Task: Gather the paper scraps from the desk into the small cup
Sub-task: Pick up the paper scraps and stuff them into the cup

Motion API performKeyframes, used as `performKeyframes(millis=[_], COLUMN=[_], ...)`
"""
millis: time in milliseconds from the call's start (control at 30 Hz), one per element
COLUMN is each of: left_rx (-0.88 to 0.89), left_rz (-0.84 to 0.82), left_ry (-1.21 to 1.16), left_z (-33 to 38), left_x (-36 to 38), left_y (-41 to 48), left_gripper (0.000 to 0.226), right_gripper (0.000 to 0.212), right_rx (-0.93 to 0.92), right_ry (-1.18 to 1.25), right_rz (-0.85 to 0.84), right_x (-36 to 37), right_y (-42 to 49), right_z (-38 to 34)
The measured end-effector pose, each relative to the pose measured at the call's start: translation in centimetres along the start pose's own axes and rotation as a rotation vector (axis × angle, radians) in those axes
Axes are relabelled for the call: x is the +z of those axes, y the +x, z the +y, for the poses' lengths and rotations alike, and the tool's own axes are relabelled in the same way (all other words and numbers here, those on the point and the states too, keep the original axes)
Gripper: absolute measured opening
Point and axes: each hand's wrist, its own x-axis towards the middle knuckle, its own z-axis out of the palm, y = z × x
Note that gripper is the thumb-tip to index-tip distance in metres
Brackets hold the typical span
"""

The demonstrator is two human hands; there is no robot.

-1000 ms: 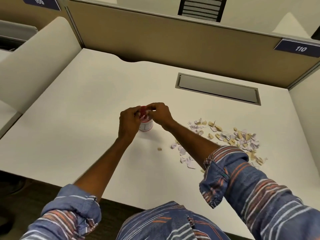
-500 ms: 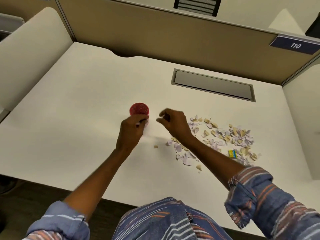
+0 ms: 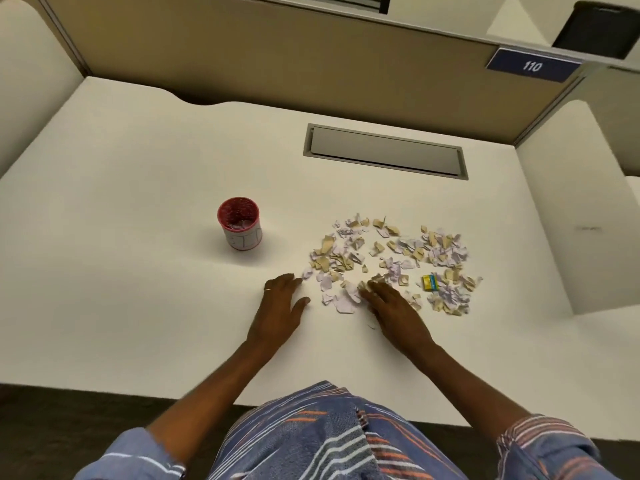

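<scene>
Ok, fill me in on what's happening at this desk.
A person is clearing paper scraps off a white desk into a small red cup. Both hands are flat on the desk at the near edge of the pile: the left hand just beside it, the right hand with its fingers on the scraps. The cup stands upright to the left, apart from the pile, with a few scraps inside. Most are still on the desk, along with a small yellow item.

Red-rimmed white cup [image 3: 240, 223]; tan, lilac scraps [image 3: 391, 258]; white desk [image 3: 138, 202].
</scene>
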Motion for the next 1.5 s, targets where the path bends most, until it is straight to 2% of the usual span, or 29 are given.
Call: performKeyframes(millis=[167, 367, 533, 600, 767, 933, 1000, 1067, 1200, 1300, 1500], left_rx=[0.14, 0.135, 0.084, 0.123, 0.282, 0.334, 0.273, 0.184, -0.011, -0.181, -0.569], left_rz=[-0.059, -0.179, -0.278, -0.335, -0.198, -0.151, -0.117, -0.048, 0.081, 0.156, 0.215], left_ry=[0.029, 0.211, 0.08, 0.023, 0.115, 0.055, -0.025, -0.173, -0.415, -0.587, -1.254], left_z=[3.1, 6.6, 7.0, 6.9, 6.6, 6.7, 7.0, 7.4, 8.4, 8.5, 6.8], left_x=[2.2, 3.6, 4.9, 5.2, 5.3, 5.2, 4.8, 4.3, 2.8, 1.7, -1.1], left_y=[1.2, 3.5, 3.7, 3.3, 2.6, 2.6, 2.7, 2.7, 2.6, 2.9, 2.8], left_gripper=[0.068, 0.095, 0.068, 0.061, 0.033, 0.028, 0.024, 0.02, 0.019, 0.02, 0.035], right_gripper=[0.036, 0.02, 0.016, 0.016, 0.016, 0.014, 0.013, 0.014, 0.019, 0.019, 0.021], right_rx=[0.07, 0.146, 0.224, 0.283, 0.408, 0.449, 0.468, 0.533, 0.747, 0.869, 0.879], right_ry=[0.058, 0.197, 0.408, 0.526, 0.718, 0.79, 0.817, 0.951, 1.527, 1.845, 1.992], right_rz=[0.047, 0.165, 0.303, 0.317, 0.314, 0.319, 0.32, 0.314, 0.201, 0.11, 0.0], right_x=[-0.4, -1.4, -2.3, -2.5, -2.8, -3.0, -3.2, -3.3, -3.6, -3.7, -3.9], right_y=[-0.7, -1.0, -1.4, -1.5, -1.3, -1.0, -1.0, -0.9, -0.5, 0.2, 2.1], right_z=[0.0, 0.6, 0.7, 0.8, 0.8, 1.0, 1.1, 1.3, 1.4, 0.7, -1.4])
